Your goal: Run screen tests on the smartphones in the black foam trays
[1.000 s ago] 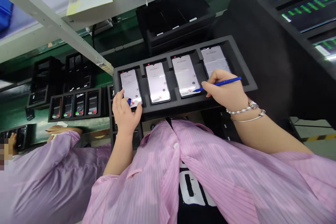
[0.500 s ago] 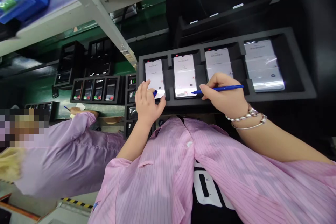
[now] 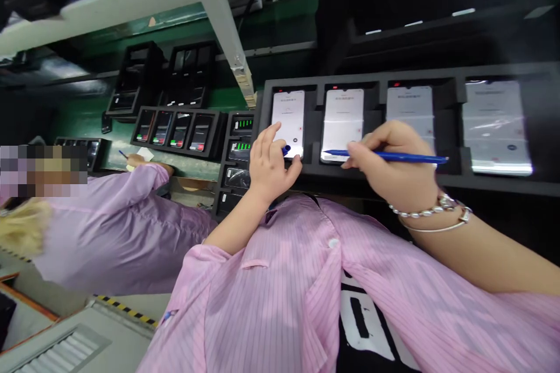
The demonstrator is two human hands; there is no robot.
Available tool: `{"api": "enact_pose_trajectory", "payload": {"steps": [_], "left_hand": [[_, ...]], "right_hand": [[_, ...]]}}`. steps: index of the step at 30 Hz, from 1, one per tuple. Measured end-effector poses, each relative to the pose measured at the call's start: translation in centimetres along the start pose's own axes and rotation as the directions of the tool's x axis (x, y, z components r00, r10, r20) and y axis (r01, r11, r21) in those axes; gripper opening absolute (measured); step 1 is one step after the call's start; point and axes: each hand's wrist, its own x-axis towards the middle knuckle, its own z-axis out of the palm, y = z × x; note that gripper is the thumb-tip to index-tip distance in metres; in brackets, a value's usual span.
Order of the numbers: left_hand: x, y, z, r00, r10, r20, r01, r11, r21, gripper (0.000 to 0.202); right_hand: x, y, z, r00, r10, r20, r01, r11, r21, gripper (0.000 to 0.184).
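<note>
My right hand [image 3: 394, 160] is closed around a blue pen [image 3: 406, 157]. The pen's tip points left, over the lower part of the second smartphone [image 3: 343, 116]. My left hand [image 3: 269, 163] rests at the lower left of the first smartphone [image 3: 291, 105], with a short blue piece like a pen cap [image 3: 286, 150] held between its fingers. A third smartphone [image 3: 409, 108] lies partly behind my right hand, and a fourth smartphone [image 3: 496, 122] lies to its right. All of these have lit white screens and sit in slots of a black tray [image 3: 315, 169].
Left of the tray, another black tray [image 3: 225, 166] holds phones with dark or green-marked screens. Farther left lies a tray of phones [image 3: 175, 134], beside a co-worker [image 3: 126, 215] holding a pen. A metal post [image 3: 223, 29] stands behind the tray's left end.
My view has shifted, so the tray appears larger and farther right. The pen in my right hand now lies flatter over the second phone. My left hand stays by the first phone.
</note>
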Motion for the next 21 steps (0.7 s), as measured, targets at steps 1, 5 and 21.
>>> {"api": "enact_pose_trajectory", "payload": {"steps": [1, 5, 21], "left_hand": [[-0.2, -0.1, 0.0, 1.0, 0.007, -0.026, -0.009, 0.999, -0.046, 0.021], [-0.5, -0.6, 0.1, 0.991, 0.008, -0.134, -0.041, 0.967, -0.25, 0.019], [-2.3, 0.8, -0.4, 0.991, -0.126, 0.046, 0.132, 0.976, -0.171, 0.057]], "right_hand": [[0.2, -0.5, 1.1, 0.998, -0.027, 0.054, 0.027, 1.0, -0.002, 0.029], [1.5, -0.9, 4.9, 0.982, -0.033, 0.187, 0.036, 0.999, -0.011, 0.03], [0.2, -0.6, 4.6, 0.971, 0.06, 0.232, 0.033, 0.925, -0.378, 0.032]]}}
